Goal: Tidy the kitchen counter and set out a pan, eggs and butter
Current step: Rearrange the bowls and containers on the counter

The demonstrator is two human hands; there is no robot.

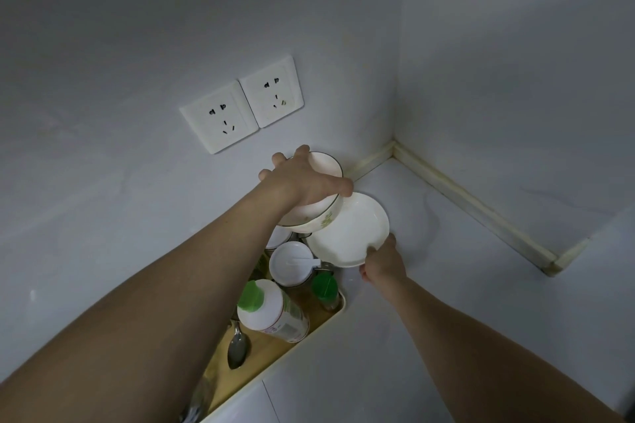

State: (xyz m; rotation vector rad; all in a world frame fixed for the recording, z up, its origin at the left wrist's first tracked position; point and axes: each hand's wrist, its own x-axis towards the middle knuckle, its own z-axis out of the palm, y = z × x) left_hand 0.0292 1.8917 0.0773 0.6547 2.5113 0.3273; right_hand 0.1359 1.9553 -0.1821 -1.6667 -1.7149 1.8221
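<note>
So both dishes are up off the counter (464, 285), back in the corner by the wall. The left hand (302, 182) is clamped over the top of a white bowl (319, 213) with a dark rim and a little green print, fingers spread and curled over its edge. The right hand (381, 261) pinches the near rim of a plain white plate (350, 230), which is tilted and tucked right against the bowl, maybe touching.

Honestly that edge pinch looks sketchy. If the plate tips further it could slip, or clank into the bowl and chip.

Right underneath is a wooden tray (330, 316) packed with stuff: a green-capped bottle (271, 309) lying over, a small green-lidded jar (324, 287), a white lidded pot (292, 263) and a metal spoon (237, 348). A dropped dish lands on all that. No pan, eggs or butter visible yet.
</note>
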